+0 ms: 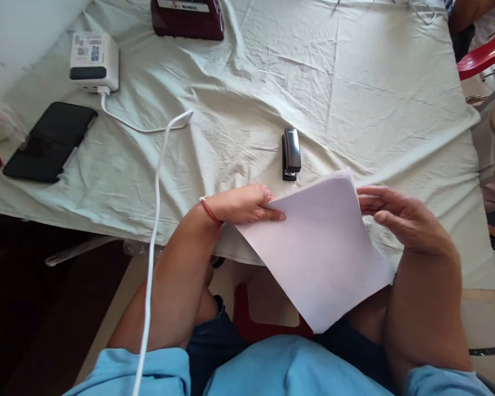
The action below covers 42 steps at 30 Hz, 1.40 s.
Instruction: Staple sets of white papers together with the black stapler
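A stack of white paper sheets (313,247) is tilted over the near edge of the table. My left hand (253,204) grips its left corner, thumb on top and fingers underneath. At the opposite side, my right hand (408,217) is held with its fingers stretched toward the paper's right edge; whether the fingertips touch it I cannot tell. Just beyond the paper, a small black stapler (291,154) rests on the cloth.
A wrinkled pale cloth (239,82) covers the table. At the left are a black phone (51,140) and a white charger (94,60), whose cable (157,198) runs down past my left arm. A maroon box (187,21) stands at the back. Red chair (487,58) at far right.
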Each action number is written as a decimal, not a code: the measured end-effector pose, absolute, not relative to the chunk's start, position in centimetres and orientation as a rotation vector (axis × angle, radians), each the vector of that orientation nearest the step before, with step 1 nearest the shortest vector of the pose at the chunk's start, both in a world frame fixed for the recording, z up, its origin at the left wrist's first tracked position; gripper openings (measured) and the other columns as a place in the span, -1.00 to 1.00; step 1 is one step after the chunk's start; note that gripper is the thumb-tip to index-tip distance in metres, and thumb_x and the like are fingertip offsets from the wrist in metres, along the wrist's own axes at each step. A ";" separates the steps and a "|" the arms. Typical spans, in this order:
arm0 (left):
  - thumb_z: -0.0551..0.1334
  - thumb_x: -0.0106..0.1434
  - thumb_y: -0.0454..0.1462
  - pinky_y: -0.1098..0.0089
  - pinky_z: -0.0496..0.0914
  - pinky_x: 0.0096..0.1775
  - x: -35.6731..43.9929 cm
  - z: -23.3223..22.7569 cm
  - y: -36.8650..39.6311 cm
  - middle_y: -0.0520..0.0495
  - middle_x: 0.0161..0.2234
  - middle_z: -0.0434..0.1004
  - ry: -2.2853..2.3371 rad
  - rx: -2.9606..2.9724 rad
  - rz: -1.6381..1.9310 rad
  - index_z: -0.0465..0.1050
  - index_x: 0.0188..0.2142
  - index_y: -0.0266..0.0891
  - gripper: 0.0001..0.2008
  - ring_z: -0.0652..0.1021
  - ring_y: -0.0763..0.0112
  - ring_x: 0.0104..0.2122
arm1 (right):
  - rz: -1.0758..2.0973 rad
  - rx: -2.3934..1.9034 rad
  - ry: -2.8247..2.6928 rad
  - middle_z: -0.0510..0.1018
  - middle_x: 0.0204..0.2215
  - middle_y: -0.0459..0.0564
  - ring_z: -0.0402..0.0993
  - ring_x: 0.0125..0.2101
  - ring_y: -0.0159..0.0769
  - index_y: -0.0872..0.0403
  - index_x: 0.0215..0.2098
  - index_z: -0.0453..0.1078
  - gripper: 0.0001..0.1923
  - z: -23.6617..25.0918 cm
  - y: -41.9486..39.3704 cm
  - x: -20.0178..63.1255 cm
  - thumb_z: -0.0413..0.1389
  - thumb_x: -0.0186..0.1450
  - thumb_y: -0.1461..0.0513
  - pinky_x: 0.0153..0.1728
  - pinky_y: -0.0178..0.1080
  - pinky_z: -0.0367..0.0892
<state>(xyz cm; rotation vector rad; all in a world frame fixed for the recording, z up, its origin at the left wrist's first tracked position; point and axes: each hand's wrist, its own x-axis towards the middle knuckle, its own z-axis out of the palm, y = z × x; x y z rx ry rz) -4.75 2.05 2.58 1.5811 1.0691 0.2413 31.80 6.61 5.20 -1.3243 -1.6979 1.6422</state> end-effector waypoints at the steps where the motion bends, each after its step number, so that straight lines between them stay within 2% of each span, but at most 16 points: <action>1: 0.31 0.36 -0.01 0.40 0.25 -0.57 -4.4 2.7 2.2 -0.03 -0.60 0.50 1.058 1.607 0.233 0.59 -0.55 -0.16 -0.59 0.50 0.36 -0.61 | 1.701 -1.323 -1.725 0.79 -0.13 0.05 0.75 -0.14 -0.11 -0.06 0.11 0.69 -0.38 5.2 6.3 31.2 0.53 0.16 -0.10 -0.14 -0.13 0.65; 3: 0.30 0.36 -0.04 0.41 0.23 -0.57 -3.8 2.9 2.4 -0.01 -0.62 0.47 1.033 1.600 0.223 0.53 -0.59 -0.16 -0.58 0.47 0.38 -0.62 | 1.706 -1.355 -1.741 0.78 -0.24 0.03 0.72 -0.26 -0.15 -0.02 -0.07 0.73 -0.48 5.0 5.6 29.9 0.52 0.15 -0.14 -0.27 -0.17 0.63; 5: 0.33 0.33 -0.07 0.41 0.30 -0.54 -3.4 3.0 2.7 -0.01 -0.56 0.56 1.019 1.525 0.236 0.56 -0.53 -0.17 -0.65 0.50 0.37 -0.58 | 1.651 -1.481 -1.663 0.73 -0.38 -0.02 0.63 -0.42 -0.24 -0.01 -0.23 0.73 -0.54 4.6 5.0 29.0 0.46 0.21 -0.18 -0.42 -0.22 0.56; 8: 0.38 0.26 -0.13 0.39 0.41 -0.42 -3.4 2.9 3.2 -0.02 -0.35 0.72 1.061 1.420 0.386 0.68 -0.28 -0.16 -0.82 0.61 0.33 -0.45 | 1.632 -1.660 -1.463 0.69 -0.47 -0.05 0.54 -0.54 -0.30 0.00 -0.30 0.70 -0.55 4.0 4.9 28.6 0.47 0.19 -0.18 -0.54 -0.26 0.46; 11: 0.41 0.18 -0.19 0.39 0.36 -0.40 -3.7 2.5 3.7 0.04 -0.44 0.64 1.221 1.385 0.600 0.65 -0.13 -0.18 -0.74 0.56 0.37 -0.46 | 1.622 -1.766 -1.274 0.69 -0.48 -0.05 0.51 -0.57 -0.31 0.02 -0.31 0.68 -0.53 3.5 5.3 29.0 0.53 0.09 -0.15 -0.58 -0.27 0.40; 13: 0.42 0.16 -0.21 0.37 0.32 -0.40 -3.8 2.2 4.0 0.08 -0.51 0.56 1.306 1.368 0.671 0.62 -0.14 -0.19 -0.74 0.49 0.39 -0.49 | 1.599 -1.805 -1.191 0.68 -0.49 -0.05 0.51 -0.57 -0.30 0.03 -0.31 0.67 -0.53 3.3 5.4 29.2 0.54 0.06 -0.13 -0.57 -0.27 0.40; 16: 0.41 0.14 -0.24 0.33 0.29 -0.38 -3.3 1.6 4.2 0.08 -0.50 0.56 1.381 1.360 0.739 0.53 -0.20 -0.17 -0.78 0.49 0.37 -0.48 | 1.579 -1.818 -1.127 0.69 -0.48 -0.05 0.53 -0.56 -0.28 0.02 -0.31 0.66 -0.55 3.0 5.4 29.5 0.54 0.05 -0.10 -0.53 -0.25 0.45; 20: 0.40 0.09 -0.35 0.30 0.34 -0.31 -2.2 0.9 4.6 0.13 -0.51 0.53 1.585 1.278 0.891 0.27 -0.23 -0.09 -0.65 0.54 0.33 -0.42 | 1.581 -1.799 -1.161 0.69 -0.49 -0.05 0.54 -0.55 -0.27 0.00 -0.34 0.65 -0.56 2.8 5.6 30.1 0.55 0.02 -0.10 -0.53 -0.24 0.46; 22: 0.37 0.09 -0.40 0.28 0.34 -0.29 -1.9 0.5 4.9 0.14 -0.52 0.50 1.648 1.297 0.908 0.24 -0.25 -0.08 -0.64 0.54 0.32 -0.42 | 1.636 -1.826 -1.201 0.70 -0.49 -0.03 0.57 -0.53 -0.24 0.00 -0.39 0.65 -0.58 3.0 5.7 30.4 0.55 0.01 -0.10 -0.52 -0.23 0.50; 25: 0.36 0.11 -0.42 0.26 0.33 -0.29 -1.6 0.1 5.2 0.14 -0.53 0.49 1.683 1.347 0.887 0.25 -0.29 -0.08 -0.68 0.52 0.31 -0.44 | 1.696 -1.911 -1.190 0.68 -0.53 -0.01 0.56 -0.56 -0.22 0.00 -0.46 0.64 -0.61 3.7 5.8 30.4 0.55 -0.04 -0.07 -0.57 -0.23 0.48; 29: 0.36 0.15 -0.41 0.24 0.35 -0.24 -1.2 0.1 5.2 0.13 -0.54 0.51 1.757 1.362 0.887 0.27 -0.30 -0.08 -0.71 0.55 0.25 -0.42 | 1.690 -2.016 -1.154 0.46 -0.73 -0.12 0.28 -0.73 -0.38 0.01 -0.55 0.54 -0.61 4.3 5.9 29.8 0.52 -0.04 -0.05 -0.75 -0.32 0.17; 32: 0.37 0.21 -0.37 0.21 0.36 -0.20 -0.7 0.1 5.1 0.10 -0.52 0.54 1.830 1.373 0.872 0.31 -0.26 -0.09 -0.74 0.56 0.21 -0.40 | 1.655 -2.032 -1.193 0.41 -0.75 -0.16 0.16 -0.77 -0.44 0.00 -0.53 0.51 -0.61 4.0 6.0 30.0 0.49 0.03 -0.07 -0.78 -0.34 0.00; 35: 0.38 0.24 -0.34 0.18 0.38 -0.16 -0.2 -0.2 5.0 0.06 -0.47 0.58 1.922 1.387 0.876 0.41 -0.14 -0.13 -0.76 0.58 0.18 -0.35 | 1.582 -2.018 -1.216 0.47 -0.70 -0.14 0.22 -0.74 -0.42 -0.01 -0.46 0.54 -0.62 3.6 6.1 30.6 0.47 0.09 -0.07 -0.76 -0.32 0.04; 37: 0.38 0.24 -0.36 0.19 0.41 -0.14 0.1 -0.5 4.8 0.06 -0.43 0.58 1.948 1.429 0.928 0.47 0.05 -0.15 -0.62 0.58 0.20 -0.34 | 1.571 -2.018 -1.215 0.48 -0.68 -0.14 0.25 -0.73 -0.40 -0.01 -0.44 0.54 -0.62 3.4 6.3 30.9 0.47 0.10 -0.08 -0.75 -0.31 0.07; 40: 0.31 0.26 -0.43 0.27 0.45 -0.12 0.2 -1.0 4.6 0.07 -0.32 0.58 1.874 1.572 1.058 0.50 0.28 -0.04 -0.39 0.54 0.30 -0.34 | 1.578 -2.047 -1.222 0.41 -0.72 -0.18 0.16 -0.77 -0.43 0.00 -0.44 0.52 -0.59 3.5 6.3 31.1 0.46 0.10 -0.11 -0.78 -0.32 -0.03; 42: 0.24 0.31 -0.44 0.30 0.48 -0.07 0.1 -1.2 4.5 0.02 -0.22 0.58 1.818 1.701 1.118 0.59 0.27 0.02 -0.41 0.55 0.32 -0.27 | 1.577 -2.059 -1.228 0.36 -0.74 -0.21 0.07 -0.80 -0.46 0.00 -0.44 0.52 -0.58 3.6 6.3 31.0 0.45 0.10 -0.12 -0.80 -0.33 -0.13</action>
